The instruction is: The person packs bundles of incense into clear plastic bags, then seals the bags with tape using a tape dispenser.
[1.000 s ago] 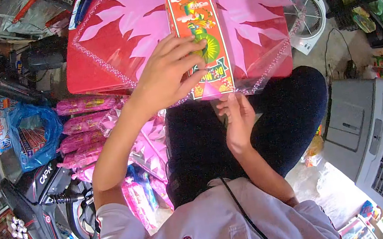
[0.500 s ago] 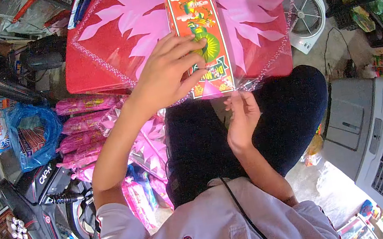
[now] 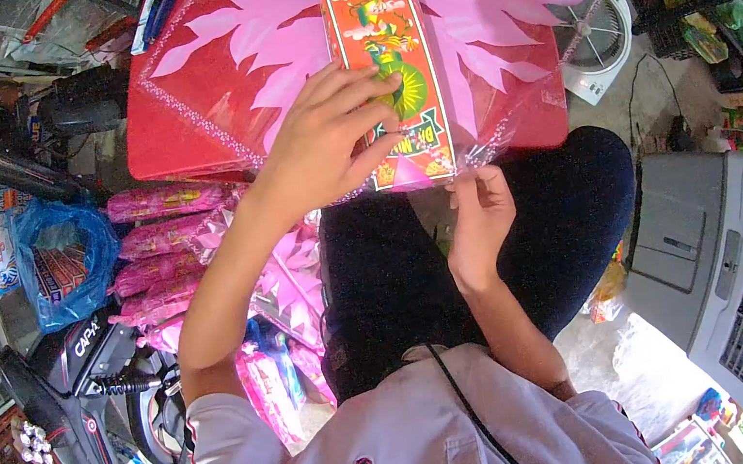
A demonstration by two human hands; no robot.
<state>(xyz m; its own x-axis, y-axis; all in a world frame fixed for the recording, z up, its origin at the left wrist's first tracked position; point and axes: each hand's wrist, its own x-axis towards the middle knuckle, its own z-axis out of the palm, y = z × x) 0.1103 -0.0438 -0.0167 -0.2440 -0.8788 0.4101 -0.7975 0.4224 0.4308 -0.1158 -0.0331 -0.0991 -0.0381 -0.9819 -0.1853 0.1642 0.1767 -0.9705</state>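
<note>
A long orange box (image 3: 377,29) with printed figures and a green sunburst lies lengthwise on clear plastic wrap (image 3: 509,111) with pink leaf shapes and a dotted border. Across the box's near end rests my left hand (image 3: 340,129), palm down with fingers spread over its top, pressing on it. My right hand (image 3: 483,218) is just below the box's near right corner. Its thumb and fingers are pinched together on the near edge of the wrap, which is gathered there. The wrap lies over a red table (image 3: 179,136).
Pink packets (image 3: 171,236) are stacked at the left, beside a blue plastic bag (image 3: 67,263). A motorbike (image 3: 75,399) stands farther left. To the right are a white fan (image 3: 593,28) and a grey air cooler (image 3: 730,260). My knees are under the near table edge.
My right hand has moved slightly right and up, its fingers bunching the wrap edge. The wrap's right side has shifted right and its pink leaf tip reaches farther out. My left hand stays put.
</note>
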